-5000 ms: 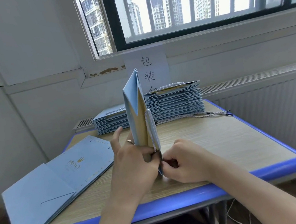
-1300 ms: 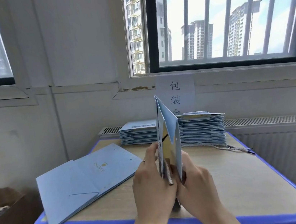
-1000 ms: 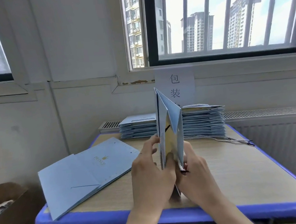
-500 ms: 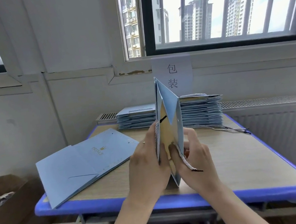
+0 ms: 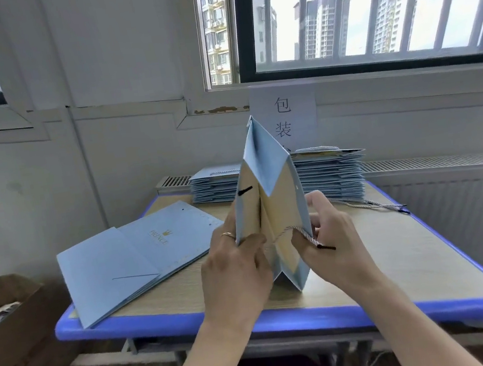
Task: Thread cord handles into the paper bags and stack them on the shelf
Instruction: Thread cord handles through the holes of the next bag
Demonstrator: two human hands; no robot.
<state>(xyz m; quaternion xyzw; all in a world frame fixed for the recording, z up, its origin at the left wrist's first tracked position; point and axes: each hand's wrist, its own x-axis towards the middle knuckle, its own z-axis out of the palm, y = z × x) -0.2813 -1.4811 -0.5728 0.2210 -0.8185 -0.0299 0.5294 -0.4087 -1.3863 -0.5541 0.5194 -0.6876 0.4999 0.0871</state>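
Pale-blue paper bag [image 5: 271,209] with a cream lining stands on its lower edge near the front of the wood-topped table with a blue rim [image 5: 397,254], its inside opened toward the camera and its top rising to a point at twelve o'clock. The left hand [image 5: 236,272], a ring on one finger, grips the bag's left wall from nine o'clock: the thumb lies on the near edge, and the fingers are mostly hidden behind the paper. The right hand [image 5: 331,247], at three o'clock, curls round the right wall and pinches a twisted white cord [image 5: 300,232] against it. The cord's black tip sticks out toward four o'clock; whether it passes through a hole there cannot be made out. A short black tip shows on the left wall at eleven o'clock.

At nine o'clock from the bag lie flat blue bags with a gold crown print [image 5: 127,259]. Two stacks of folded blue bags [image 5: 331,177] sit at twelve to one o'clock, partly hidden behind it, with loose white cords [image 5: 372,204] at two o'clock. A white paper sign [image 5: 283,112] on the wall has its lowest character covered. A brown cardboard box [image 5: 14,329] at eight o'clock is cut off by the frame, its contents unclear
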